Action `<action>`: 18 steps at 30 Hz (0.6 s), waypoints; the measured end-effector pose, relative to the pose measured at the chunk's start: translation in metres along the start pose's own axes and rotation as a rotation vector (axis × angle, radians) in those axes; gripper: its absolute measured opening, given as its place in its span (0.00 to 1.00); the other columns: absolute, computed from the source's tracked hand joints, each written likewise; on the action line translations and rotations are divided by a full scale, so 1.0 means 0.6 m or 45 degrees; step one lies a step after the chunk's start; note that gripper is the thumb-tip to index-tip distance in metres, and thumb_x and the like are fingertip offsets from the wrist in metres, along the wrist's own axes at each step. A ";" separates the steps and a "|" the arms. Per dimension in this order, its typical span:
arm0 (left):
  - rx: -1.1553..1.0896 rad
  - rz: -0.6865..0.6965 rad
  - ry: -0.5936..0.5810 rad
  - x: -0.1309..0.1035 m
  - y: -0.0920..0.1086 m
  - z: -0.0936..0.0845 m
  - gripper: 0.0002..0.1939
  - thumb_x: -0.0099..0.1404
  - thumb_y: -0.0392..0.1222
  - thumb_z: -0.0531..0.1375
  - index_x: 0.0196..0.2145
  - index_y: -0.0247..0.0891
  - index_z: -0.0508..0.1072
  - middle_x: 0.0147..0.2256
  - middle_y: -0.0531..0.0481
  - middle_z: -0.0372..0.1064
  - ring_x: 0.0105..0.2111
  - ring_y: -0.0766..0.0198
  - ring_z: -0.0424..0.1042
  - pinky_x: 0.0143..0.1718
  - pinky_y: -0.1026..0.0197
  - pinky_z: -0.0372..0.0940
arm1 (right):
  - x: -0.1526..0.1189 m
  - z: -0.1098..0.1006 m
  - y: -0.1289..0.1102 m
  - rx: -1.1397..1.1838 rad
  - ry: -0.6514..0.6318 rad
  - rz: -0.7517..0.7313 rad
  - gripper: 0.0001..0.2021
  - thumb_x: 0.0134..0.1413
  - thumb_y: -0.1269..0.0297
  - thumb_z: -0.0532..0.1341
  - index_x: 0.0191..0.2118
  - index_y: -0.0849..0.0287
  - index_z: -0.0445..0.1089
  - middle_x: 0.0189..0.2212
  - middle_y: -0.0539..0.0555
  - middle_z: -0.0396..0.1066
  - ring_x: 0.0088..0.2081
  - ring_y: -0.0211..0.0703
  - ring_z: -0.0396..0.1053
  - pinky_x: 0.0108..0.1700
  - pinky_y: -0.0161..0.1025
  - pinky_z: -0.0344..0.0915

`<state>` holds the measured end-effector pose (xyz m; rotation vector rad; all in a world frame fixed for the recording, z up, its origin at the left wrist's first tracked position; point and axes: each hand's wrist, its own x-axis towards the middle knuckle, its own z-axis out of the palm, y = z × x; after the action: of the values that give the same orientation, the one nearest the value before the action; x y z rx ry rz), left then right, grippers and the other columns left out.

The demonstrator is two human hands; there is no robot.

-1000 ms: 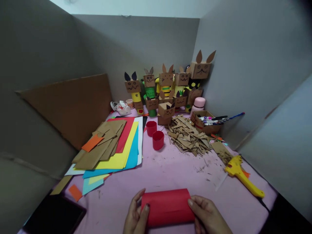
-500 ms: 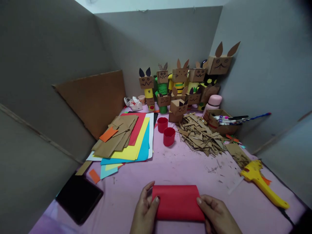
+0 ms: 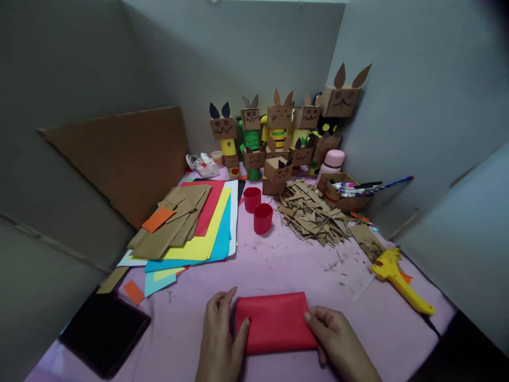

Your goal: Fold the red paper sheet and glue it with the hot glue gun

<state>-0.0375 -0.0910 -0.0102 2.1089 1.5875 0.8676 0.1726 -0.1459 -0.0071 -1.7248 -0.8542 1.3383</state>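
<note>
A folded sheet of red paper [image 3: 276, 323] lies low over the pink cloth at the front centre. My right hand [image 3: 338, 337] pinches its right edge, thumb on top and fingers beneath. At the left edge is my left hand [image 3: 222, 334], its thumb touching the paper's face and its fingers raised apart from the thumb. Two short red paper rings [image 3: 263, 218] stand beyond, near the middle of the cloth.
Stacked coloured paper [image 3: 217, 233] lies left, a black tablet-like object [image 3: 105, 334] front left. Cardboard scraps [image 3: 312, 212], a pen box [image 3: 344, 199] and a yellow glue gun [image 3: 403, 281] are right. Cardboard animal figures [image 3: 280, 116] stand behind; grey panels enclose the sides.
The view has shifted, so most things appear further left. My left hand's fingers have lifted and spread from the red paper's left edge. The paper looks slightly tilted now.
</note>
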 end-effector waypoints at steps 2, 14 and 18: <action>0.251 0.300 0.006 0.004 0.005 0.000 0.25 0.61 0.32 0.51 0.57 0.41 0.58 0.58 0.38 0.53 0.56 0.51 0.56 0.51 0.45 0.60 | 0.003 0.001 0.002 0.006 -0.005 0.001 0.17 0.50 0.50 0.52 0.23 0.59 0.61 0.08 0.38 0.50 0.09 0.27 0.44 0.15 0.30 0.38; 0.527 0.944 -0.389 0.016 0.019 0.037 0.35 0.63 0.56 0.49 0.62 0.40 0.43 0.58 0.43 0.56 0.56 0.50 0.59 0.50 0.50 0.59 | 0.007 0.002 0.000 -0.047 0.011 -0.056 0.18 0.51 0.50 0.51 0.23 0.61 0.62 0.11 0.40 0.54 0.09 0.28 0.48 0.14 0.29 0.41; 0.526 0.970 -0.340 0.012 0.008 0.044 0.37 0.63 0.56 0.50 0.63 0.40 0.38 0.58 0.43 0.57 0.56 0.51 0.59 0.51 0.52 0.56 | 0.006 0.003 -0.001 -0.082 0.012 -0.054 0.18 0.52 0.51 0.51 0.23 0.60 0.62 0.12 0.41 0.54 0.09 0.28 0.50 0.13 0.29 0.43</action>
<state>-0.0152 -0.0838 -0.0254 3.0486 0.8582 0.4285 0.1717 -0.1421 -0.0086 -1.7516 -0.9327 1.2859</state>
